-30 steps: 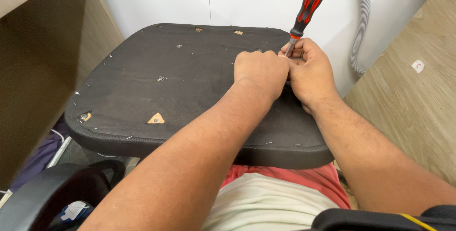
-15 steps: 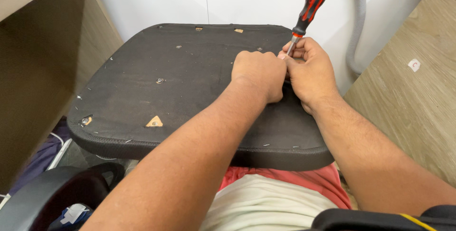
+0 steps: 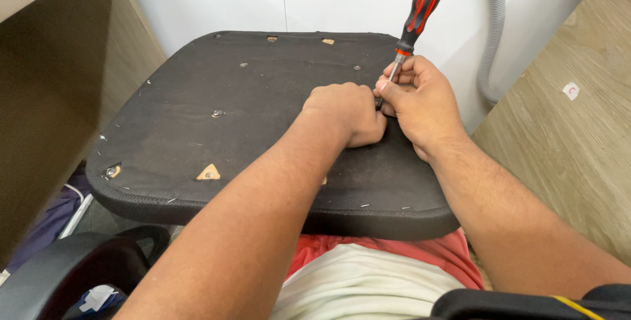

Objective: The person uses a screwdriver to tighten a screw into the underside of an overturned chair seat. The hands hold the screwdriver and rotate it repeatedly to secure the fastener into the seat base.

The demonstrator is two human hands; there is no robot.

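White wall behind, black seat pad [image 3: 217,129] across the lap: near its far right edge the right hand [image 3: 424,106] pinches a screwdriver [image 3: 413,21] shaft, left hand [image 3: 348,113] fisted alongside, touching.

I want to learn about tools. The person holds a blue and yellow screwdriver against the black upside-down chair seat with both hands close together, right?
Not quite: the screwdriver has a red and black handle, not blue and yellow, as the head view shows. The rest holds: the left hand and right hand sit close together on the black fabric-covered chair seat underside.
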